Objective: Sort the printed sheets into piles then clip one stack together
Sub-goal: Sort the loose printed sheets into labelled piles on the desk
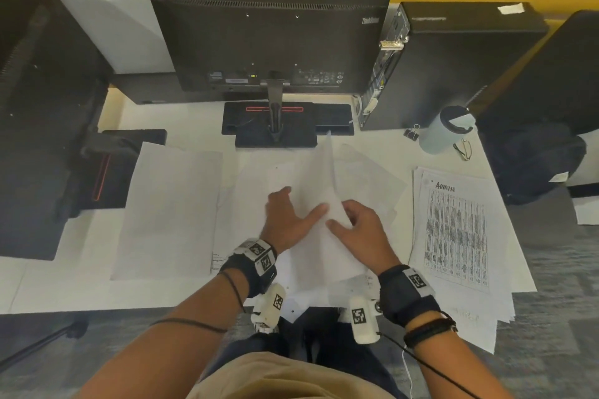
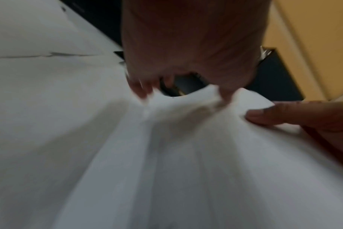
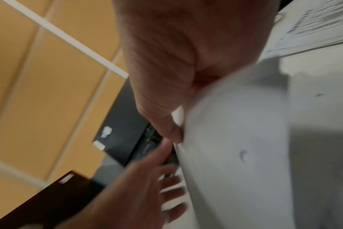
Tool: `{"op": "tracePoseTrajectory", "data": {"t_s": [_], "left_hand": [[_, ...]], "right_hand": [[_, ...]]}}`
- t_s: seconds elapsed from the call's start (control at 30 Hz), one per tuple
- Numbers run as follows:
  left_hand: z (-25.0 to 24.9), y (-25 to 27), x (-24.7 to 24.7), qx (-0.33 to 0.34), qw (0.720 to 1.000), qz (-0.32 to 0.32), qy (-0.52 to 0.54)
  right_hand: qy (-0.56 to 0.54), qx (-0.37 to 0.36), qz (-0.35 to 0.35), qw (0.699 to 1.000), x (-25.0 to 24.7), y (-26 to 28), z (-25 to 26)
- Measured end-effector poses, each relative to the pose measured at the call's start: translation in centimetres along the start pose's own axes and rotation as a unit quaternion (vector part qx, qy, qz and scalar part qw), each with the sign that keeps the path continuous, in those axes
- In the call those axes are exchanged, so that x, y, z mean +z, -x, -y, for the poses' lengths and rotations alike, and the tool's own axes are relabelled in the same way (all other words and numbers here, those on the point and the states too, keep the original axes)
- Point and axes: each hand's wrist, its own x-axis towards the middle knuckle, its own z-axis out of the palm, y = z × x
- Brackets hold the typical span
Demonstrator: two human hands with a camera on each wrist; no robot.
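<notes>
A white sheet (image 1: 321, 178) is lifted in the middle of the table, its far corner pointing up towards the monitor. My right hand (image 1: 343, 217) pinches its near edge, the thumb (image 3: 172, 128) lying on the paper (image 3: 235, 139). Left of it, my left hand (image 1: 291, 204) rests with spread fingers (image 2: 141, 89) on the sheet (image 2: 186, 155) and the loose middle pile (image 1: 363, 168). A blank-side-up pile (image 1: 168, 210) lies to the left. On the right is a printed pile (image 1: 453, 230) headed "Admin". A black binder clip (image 1: 412, 132) sits at the back right.
A monitor (image 1: 272, 19) on its stand (image 1: 275, 126) rises just behind the papers. A second monitor (image 1: 39, 107) is at the left and a PC tower (image 1: 453, 65) at the back right. A lidded cup (image 1: 444, 131) stands beside the clip, and a dark bag (image 1: 534, 162) lies far right.
</notes>
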Motion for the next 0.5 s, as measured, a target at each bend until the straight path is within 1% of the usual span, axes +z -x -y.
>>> {"op": "tracePoseTrajectory", "data": {"t_s": [0.03, 0.07, 0.1, 0.17, 0.2, 0.23, 0.27, 0.3, 0.33, 0.37, 0.4, 0.43, 0.47, 0.5], "left_hand": [[-1.1, 0.2, -0.2, -0.009, 0.996, 0.047, 0.073], [-2.0, 0.1, -0.5, -0.023, 0.986, 0.078, 0.144], [-2.6, -0.1, -1.0, -0.037, 0.975, 0.099, 0.193], [-3.2, -0.5, -2.2, -0.027, 0.963, 0.102, 0.248], [-3.4, -0.6, -2.9, -0.015, 0.96, 0.097, 0.264], [-3.4, -0.7, -3.6, -0.002, 0.96, 0.089, 0.264], [-3.3, -0.7, -4.4, 0.011, 0.96, 0.09, 0.264], [-3.1, -0.5, -5.2, 0.024, 0.956, 0.101, 0.273], [-2.7, -0.6, -5.8, 0.029, 0.95, 0.12, 0.286], [-2.4, -0.4, -6.4, 0.028, 0.941, 0.14, 0.306], [-2.0, -0.4, -6.9, 0.023, 0.932, 0.157, 0.325], [-1.7, -0.2, -7.3, 0.018, 0.924, 0.172, 0.341], [-1.1, -0.1, -7.5, 0.015, 0.919, 0.185, 0.349], [-0.7, -0.1, -7.5, 0.01, 0.915, 0.195, 0.353]], "right_hand": [[0.031, -0.036, -0.004, 0.999, 0.5, 0.2, 1.0], [0.054, -0.071, 0.002, 0.996, 1.1, 0.5, 2.2], [0.066, -0.098, 0.021, 0.993, 1.5, 0.9, 3.5], [0.054, -0.129, 0.087, 0.986, 2.3, 1.5, 5.3], [0.043, -0.125, 0.12, 0.984, 2.6, 1.6, 5.6], [0.023, -0.119, 0.139, 0.983, 2.7, 1.7, 5.8], [0.005, -0.115, 0.122, 0.986, 2.7, 1.8, 5.6], [0.004, -0.108, 0.073, 0.991, 2.6, 1.6, 5.0], [0.023, -0.092, -0.002, 0.995, 2.4, 1.3, 4.1], [0.049, -0.057, -0.075, 0.994, 2.1, 0.9, 3.0], [0.063, 0.002, -0.128, 0.99, 1.7, 0.5, 1.9], [0.04, 0.071, -0.142, 0.986, 1.2, 0.4, 1.4], [-0.021, 0.123, -0.127, 0.984, 0.8, 0.1, 0.4], [-0.112, 0.151, -0.092, 0.978, 0.4, 0.0, -0.4]]}}
